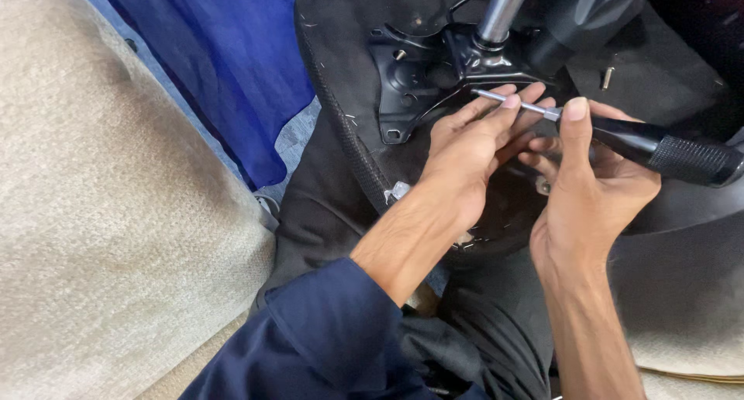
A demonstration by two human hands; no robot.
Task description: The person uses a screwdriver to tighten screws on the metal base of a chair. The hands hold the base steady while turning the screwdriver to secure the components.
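Note:
My right hand [593, 187] grips a screwdriver with a black handle [670, 152], thumb pressed near where the silver shaft leaves the handle. My left hand [473, 148] pinches that silver shaft [504, 100] with its fingertips, the tip pointing left toward a black metal mounting plate [415, 74]. The plate is fixed to the underside of an upturned black chair seat [341, 28]. A shiny metal cylinder [500, 12] rises from the plate. A loose screw [607, 77] lies on the seat to the right of the plate.
A blue cloth [225, 59] lies at the upper left beside the seat. A beige woven cushion surface [101, 214] fills the left side. My dark trousers [325, 222] and navy sleeve [310, 346] are at the bottom.

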